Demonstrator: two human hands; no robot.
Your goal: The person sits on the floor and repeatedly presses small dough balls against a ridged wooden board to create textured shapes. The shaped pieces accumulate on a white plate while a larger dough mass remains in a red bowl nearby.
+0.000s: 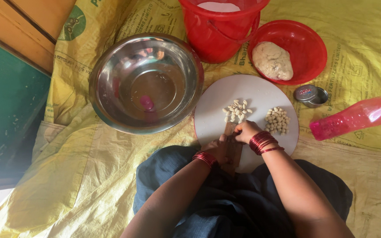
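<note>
rolling dough bits on the ridged board

i look down at my two hands meeting at the near edge of the white board [252, 94]. my left hand [214, 147] closes around the lower part of a small ridged wooden board [232, 147] and steadies it, tilted toward my lap. my right hand [246, 131] sits at the top of the ridges, fingers curled tight as if pressing a small piece of dough; the piece itself is hidden under the fingertips, so i cannot tell for sure that one is held.

two heaps of small pale shaped pieces lie on the white board: the left heap [236, 111] just beyond the ridged board, the right heap [277, 120] beside my right wrist. the dough lump [272, 60] rests in the red bowl [307, 42] past the board, well apart from my hands.

to do this well, i judge i should keep the ridged board firm with the left hand, press lightly and evenly with the right thumb so the piece curls without smearing, and drop it clear of the heaps so none stick together.

a steel bowl [146, 83], a red bucket [219, 31], a small tin [310, 94] and a pink bottle [356, 117] lie around on the yellow sheet [89, 176].
</note>
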